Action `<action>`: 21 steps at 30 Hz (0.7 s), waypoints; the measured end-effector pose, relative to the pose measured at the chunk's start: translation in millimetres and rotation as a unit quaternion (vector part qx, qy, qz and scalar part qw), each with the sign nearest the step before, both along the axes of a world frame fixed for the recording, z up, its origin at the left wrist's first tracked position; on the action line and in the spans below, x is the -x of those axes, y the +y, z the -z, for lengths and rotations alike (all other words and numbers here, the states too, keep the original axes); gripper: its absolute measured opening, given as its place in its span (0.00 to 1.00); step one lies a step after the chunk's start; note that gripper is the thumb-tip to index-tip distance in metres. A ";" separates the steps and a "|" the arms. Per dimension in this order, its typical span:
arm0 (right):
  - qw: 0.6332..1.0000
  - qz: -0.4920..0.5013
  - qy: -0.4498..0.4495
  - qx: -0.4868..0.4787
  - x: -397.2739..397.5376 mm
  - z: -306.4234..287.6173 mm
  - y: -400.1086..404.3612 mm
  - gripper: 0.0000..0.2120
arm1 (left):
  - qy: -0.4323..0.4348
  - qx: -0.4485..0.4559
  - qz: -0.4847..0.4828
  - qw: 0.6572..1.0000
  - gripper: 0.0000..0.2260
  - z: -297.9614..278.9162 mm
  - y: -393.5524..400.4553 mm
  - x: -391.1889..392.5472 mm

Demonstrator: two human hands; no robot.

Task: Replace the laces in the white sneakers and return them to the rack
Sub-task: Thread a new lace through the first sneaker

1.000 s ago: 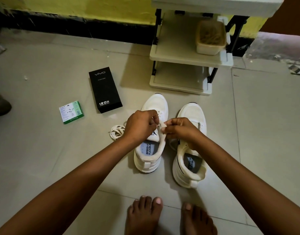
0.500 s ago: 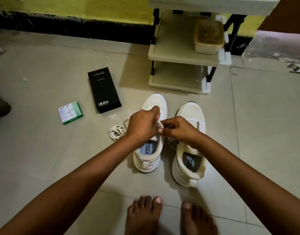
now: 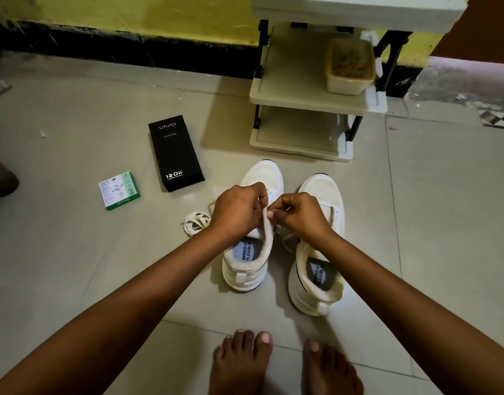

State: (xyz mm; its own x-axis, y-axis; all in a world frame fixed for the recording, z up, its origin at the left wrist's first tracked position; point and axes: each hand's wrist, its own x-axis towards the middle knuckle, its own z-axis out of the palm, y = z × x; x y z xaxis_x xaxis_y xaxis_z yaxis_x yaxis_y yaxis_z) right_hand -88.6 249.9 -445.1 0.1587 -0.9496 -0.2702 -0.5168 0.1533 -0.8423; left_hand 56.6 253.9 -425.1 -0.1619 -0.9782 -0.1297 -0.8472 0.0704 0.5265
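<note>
Both hands work at the collar of the left sneaker (image 3: 250, 252). The left hand (image 3: 238, 210) has its fingers curled round the top of the tongue, and the right hand (image 3: 299, 213) pinches something small against it, most likely a lace end, though it is too small to tell. Over the last second the hands have closed together and dropped slightly onto the eyelets, so threading seems under way, not finished. The right sneaker (image 3: 319, 252) stands just beside it. A coiled lace (image 3: 196, 222) lies on the floor (image 3: 74, 266) by the left wrist. The rack (image 3: 316, 98) waits beyond the toes.
</note>
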 end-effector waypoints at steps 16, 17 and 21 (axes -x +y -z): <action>0.972 0.056 -0.228 -0.024 18.5 -57.2 -16.8 0.11 | -0.097 -0.106 0.086 0.986 0.35 21.2 -18.0 -32.2; 0.968 0.075 -0.237 -0.034 16.4 -56.0 -16.5 0.11 | -0.098 -0.107 0.087 0.986 0.35 21.9 -18.0 -32.3; 0.996 -0.031 0.058 0.059 3.2 -16.9 -4.4 0.05 | -0.103 -0.108 0.096 0.984 0.36 19.3 -18.2 -31.6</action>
